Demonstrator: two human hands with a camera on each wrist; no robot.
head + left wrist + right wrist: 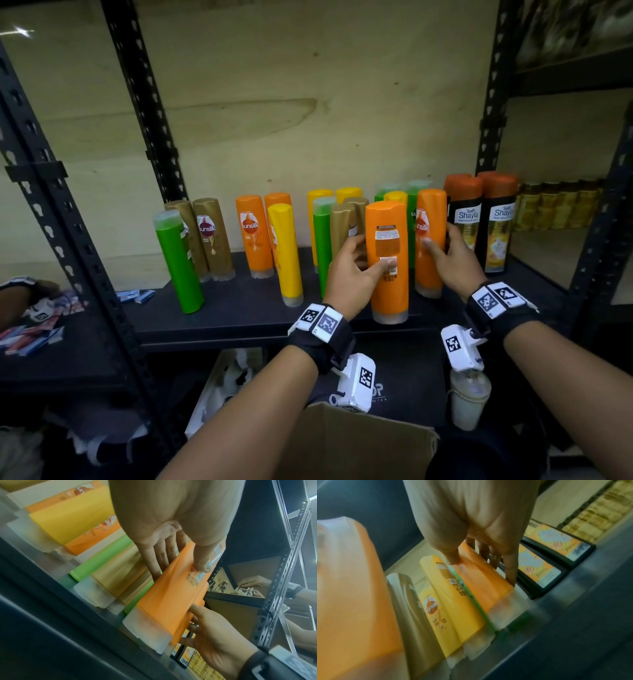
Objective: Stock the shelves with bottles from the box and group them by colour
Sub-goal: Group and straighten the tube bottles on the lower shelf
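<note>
My left hand point(368, 255) grips an orange bottle point(388, 274) with its back label facing me; its clear cap is low at the front edge of the black shelf point(239, 311). In the left wrist view my left hand point(180, 566) has the thumb on this orange bottle point(164, 601) and the fingers behind it. My right hand point(440, 240) grips a second orange bottle point(428, 267) just to the right, cap down on the shelf. In the right wrist view my right hand point(481, 568) wraps that second orange bottle point(484, 588), thumb on one side, fingers on the other.
On the shelf stand mixed bottles: green point(178, 263), gold point(212, 236), orange point(253, 236), yellow point(286, 253), and more green, gold and yellow behind my hands. Black bottles with orange caps point(496, 226) stand at the right. A cardboard box point(342, 445) sits below.
</note>
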